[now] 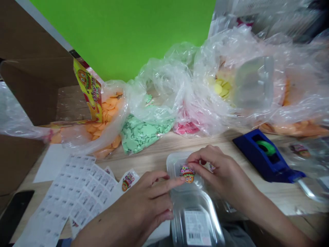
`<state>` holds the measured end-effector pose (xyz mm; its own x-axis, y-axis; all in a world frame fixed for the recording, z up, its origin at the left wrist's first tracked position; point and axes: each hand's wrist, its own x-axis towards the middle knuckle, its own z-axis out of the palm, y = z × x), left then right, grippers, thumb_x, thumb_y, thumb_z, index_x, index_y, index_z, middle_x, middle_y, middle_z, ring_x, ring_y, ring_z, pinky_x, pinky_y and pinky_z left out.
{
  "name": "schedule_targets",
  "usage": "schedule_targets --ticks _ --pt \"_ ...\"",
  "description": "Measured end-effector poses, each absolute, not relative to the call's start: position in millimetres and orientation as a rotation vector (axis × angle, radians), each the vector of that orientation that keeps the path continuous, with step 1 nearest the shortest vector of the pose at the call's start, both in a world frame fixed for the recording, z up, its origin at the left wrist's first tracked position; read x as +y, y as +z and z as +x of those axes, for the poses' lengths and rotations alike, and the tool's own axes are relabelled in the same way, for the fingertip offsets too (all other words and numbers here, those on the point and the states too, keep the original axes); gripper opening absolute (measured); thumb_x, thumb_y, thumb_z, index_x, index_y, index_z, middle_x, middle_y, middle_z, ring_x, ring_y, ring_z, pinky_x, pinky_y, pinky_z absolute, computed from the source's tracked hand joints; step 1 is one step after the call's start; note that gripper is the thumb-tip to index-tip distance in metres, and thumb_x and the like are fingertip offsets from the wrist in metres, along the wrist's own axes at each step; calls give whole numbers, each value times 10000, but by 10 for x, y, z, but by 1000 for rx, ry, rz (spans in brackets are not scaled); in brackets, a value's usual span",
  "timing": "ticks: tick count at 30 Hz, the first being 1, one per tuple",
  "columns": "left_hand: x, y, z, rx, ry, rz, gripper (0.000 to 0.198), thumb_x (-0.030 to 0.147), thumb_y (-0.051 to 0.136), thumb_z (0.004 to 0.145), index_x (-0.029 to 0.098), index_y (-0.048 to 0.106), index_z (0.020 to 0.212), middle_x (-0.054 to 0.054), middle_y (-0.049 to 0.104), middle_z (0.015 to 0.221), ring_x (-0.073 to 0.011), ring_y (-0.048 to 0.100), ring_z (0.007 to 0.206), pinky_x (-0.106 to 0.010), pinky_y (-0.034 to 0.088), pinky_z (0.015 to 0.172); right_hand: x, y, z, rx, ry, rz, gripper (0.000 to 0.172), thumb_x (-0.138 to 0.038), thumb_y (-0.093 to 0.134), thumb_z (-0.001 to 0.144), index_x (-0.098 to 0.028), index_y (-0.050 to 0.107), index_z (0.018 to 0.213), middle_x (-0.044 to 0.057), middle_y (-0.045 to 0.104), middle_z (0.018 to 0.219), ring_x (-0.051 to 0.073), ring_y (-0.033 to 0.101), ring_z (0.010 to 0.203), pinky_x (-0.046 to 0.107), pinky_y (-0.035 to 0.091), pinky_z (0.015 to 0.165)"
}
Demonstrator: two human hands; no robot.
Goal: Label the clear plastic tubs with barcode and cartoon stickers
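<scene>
An opened clear plastic clamshell box (172, 209) stands at the front middle, its lid (171, 163) folded away from me. A colourful burger sticker (189, 177) lies on the lid. My right hand (214, 166) pinches thumb and index finger together at the sticker's upper edge. With its index finger stretched out, my left hand (156, 197) touches the sticker's left side; its other fingers are loosely bent and hold nothing visible. In the box's lower half shows a white barcode label (197, 228).
White label sheets (58, 195) and a burger sticker sheet (128, 180) lie left, beside a black phone (16, 216). A blue tape dispenser (267, 157) stands right. Behind are plastic bags of orange (109, 108), green (144, 132) and pink pieces (187, 127), before a green panel (128, 31).
</scene>
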<state>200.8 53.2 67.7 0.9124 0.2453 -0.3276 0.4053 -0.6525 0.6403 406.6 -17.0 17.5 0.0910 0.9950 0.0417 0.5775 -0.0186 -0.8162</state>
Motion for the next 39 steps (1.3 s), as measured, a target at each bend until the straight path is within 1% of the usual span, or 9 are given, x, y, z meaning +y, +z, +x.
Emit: schedule_targets --ticks 5,10,13,18,25,29,33,36,39 --pt "555 658 2022 497 -357 2327 174 199 430 910 252 590 866 59 459 1368 -188 405 1213 -358 352 1012 -210 62 3964 -1563 447 -1903 489 -282 592 828 -137 439 1269 117 540 990 235 543 856 407 479 709" --pt "555 559 1947 621 -267 2235 213 277 374 934 230 570 866 12 266 1480 -218 253 1338 -379 299 1061 -303 26 3980 -1485 818 -1879 399 -411 445 902 -176 467 1223 81 533 994 198 562 905 371 495 778" --pt "557 502 1937 715 -263 2200 250 306 337 944 228 566 880 5 207 1503 -225 134 1384 -396 307 1060 -351 60 3964 -1506 732 -1865 382 -375 484 886 -172 479 1211 90 534 1045 202 559 955 373 496 815" --pt "529 545 1932 683 -293 2254 236 292 335 943 245 565 924 15 175 1515 -228 139 1384 -474 258 1080 -406 120 3955 -1611 657 -1811 278 -301 524 867 -211 545 1130 83 541 1055 203 569 960 372 512 804" --pt "500 595 1807 661 -113 2203 175 229 384 929 242 555 895 22 244 1496 -199 229 1361 -372 283 1085 -421 182 4033 -1587 824 -1733 548 -386 636 788 -291 370 1258 66 441 1231 227 445 1146 434 431 932" --pt "526 533 1779 672 -47 1954 157 239 370 937 230 520 894 -6 293 1481 -186 324 1324 -334 349 1043 -422 236 3975 -1511 882 -1685 418 -260 690 741 -265 443 1078 38 530 1024 215 524 983 400 473 820" --pt "576 505 1803 659 -93 1878 166 242 372 933 218 530 891 -31 379 1438 -185 322 1326 -354 339 1049 -468 275 3936 -1113 1342 -1343 311 -259 654 774 -267 418 977 -21 526 834 131 587 737 261 515 631" --pt "591 521 1812 665 -127 1936 158 232 390 919 221 547 900 -31 398 1425 -193 390 1282 -365 350 1038 -555 277 4146 -875 1442 -1051 385 -376 686 742 -302 431 1020 -38 518 786 94 572 581 201 490 498" --pt "578 538 1784 699 -129 1967 163 241 398 913 224 542 840 -34 443 1390 -195 502 1163 -347 400 987 -658 189 4527 -787 1250 -1129 430 -384 678 748 -344 461 1117 -38 525 718 79 537 494 170 450 428"
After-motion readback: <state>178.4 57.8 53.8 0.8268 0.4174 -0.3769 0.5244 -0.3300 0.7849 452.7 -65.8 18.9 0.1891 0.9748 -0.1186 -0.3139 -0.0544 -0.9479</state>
